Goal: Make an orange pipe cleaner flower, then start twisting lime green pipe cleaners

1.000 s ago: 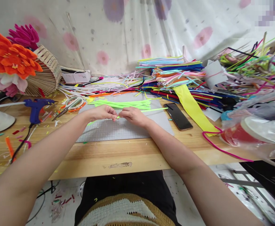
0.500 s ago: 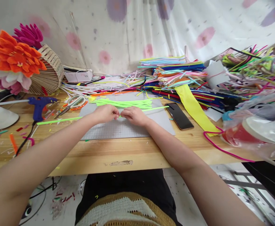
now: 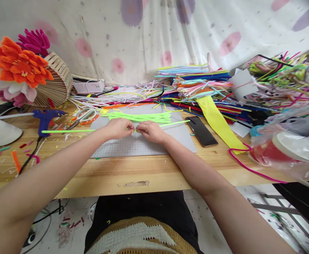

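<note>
Over the grey cutting mat (image 3: 149,150), my left hand (image 3: 121,128) and my right hand (image 3: 151,131) meet fingertip to fingertip, both closed in a pinch. Between them they hold a bright green pipe cleaner (image 3: 68,131). One end of it sticks out to the left past my left wrist, and a green length also runs out to the right beyond my right hand. The exact spot where the fingers pinch is mostly hidden. Just behind my hands lies a bunch of green pipe cleaners (image 3: 141,116) on the mat.
To the left are a blue glue gun (image 3: 45,120), scissors (image 3: 81,117) and a basket of fuzzy flowers (image 3: 59,77). A phone (image 3: 202,131) and a yellow ribbon (image 3: 221,125) lie right of the mat. Piled pipe cleaners (image 3: 202,84) line the back; a plastic-wrapped tub (image 3: 289,148) stands far right.
The left end of the green pipe cleaner has swung slightly up and now lies level. My hands stay nearly in place, still pinching.
</note>
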`<state>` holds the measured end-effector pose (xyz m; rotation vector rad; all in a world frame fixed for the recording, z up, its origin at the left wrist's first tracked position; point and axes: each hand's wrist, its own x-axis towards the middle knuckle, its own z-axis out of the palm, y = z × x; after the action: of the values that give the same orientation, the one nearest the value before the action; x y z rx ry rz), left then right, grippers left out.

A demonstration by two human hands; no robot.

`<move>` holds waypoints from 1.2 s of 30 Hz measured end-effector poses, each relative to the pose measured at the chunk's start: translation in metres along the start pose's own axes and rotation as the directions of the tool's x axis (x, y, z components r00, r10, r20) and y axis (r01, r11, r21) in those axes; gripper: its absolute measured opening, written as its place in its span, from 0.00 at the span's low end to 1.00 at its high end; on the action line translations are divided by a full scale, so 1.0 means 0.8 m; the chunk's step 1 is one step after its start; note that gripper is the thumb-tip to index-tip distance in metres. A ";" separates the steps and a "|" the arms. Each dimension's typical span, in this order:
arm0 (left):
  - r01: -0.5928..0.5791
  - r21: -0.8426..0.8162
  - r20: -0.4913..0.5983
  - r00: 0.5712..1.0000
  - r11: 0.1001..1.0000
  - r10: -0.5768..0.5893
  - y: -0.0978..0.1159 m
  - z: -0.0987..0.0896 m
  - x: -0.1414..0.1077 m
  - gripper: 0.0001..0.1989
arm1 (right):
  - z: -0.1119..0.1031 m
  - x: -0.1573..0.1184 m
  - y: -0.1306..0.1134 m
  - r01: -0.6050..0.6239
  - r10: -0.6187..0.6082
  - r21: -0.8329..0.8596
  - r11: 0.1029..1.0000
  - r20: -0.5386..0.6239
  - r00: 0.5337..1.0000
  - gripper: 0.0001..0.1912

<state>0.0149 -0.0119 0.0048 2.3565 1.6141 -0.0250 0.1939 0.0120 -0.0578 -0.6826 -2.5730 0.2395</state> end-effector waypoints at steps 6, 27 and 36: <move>0.039 -0.068 0.051 0.998 0.997 -0.036 -0.008 0.002 0.002 0.11 | -0.002 0.001 -0.003 0.017 -0.017 -0.060 0.998 0.004 1.000 0.11; 0.027 0.221 -0.112 0.994 0.975 -0.002 0.009 0.008 -0.008 0.15 | 0.004 0.003 -0.007 -0.251 0.244 0.245 0.937 0.058 0.968 0.09; 0.022 -0.289 0.084 0.996 0.957 0.003 -0.015 0.011 0.003 0.11 | 0.004 0.001 0.000 -0.050 0.054 0.157 0.986 -0.025 0.998 0.11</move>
<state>0.0065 -0.0077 -0.0065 2.0970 1.4780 0.1032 0.1917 0.0124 -0.0603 -0.6899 -2.4791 0.4397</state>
